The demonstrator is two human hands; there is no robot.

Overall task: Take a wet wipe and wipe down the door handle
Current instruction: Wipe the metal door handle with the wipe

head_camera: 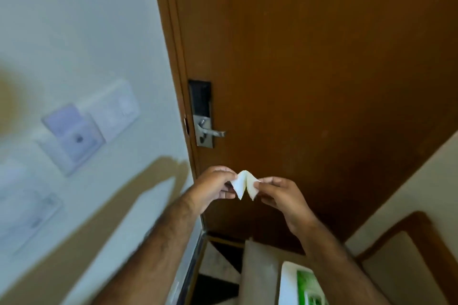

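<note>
A white folded wet wipe [245, 184] is held between both hands in front of a brown wooden door [309, 57]. My left hand [213, 188] pinches its left edge and my right hand [282, 195] pinches its right edge, so the wipe hangs partly unfolded in two flaps. The silver lever door handle [213, 132] sits on a metal lock plate [204, 131] above the hands, under a black electronic lock panel [200, 96]. The hands are below the handle and apart from it.
A white and green wet wipe pack [301, 285] lies on a beige surface at the bottom. White switch plates and a key-card holder [74, 136] are on the left wall. A wood-framed chair [406, 262] stands at the lower right.
</note>
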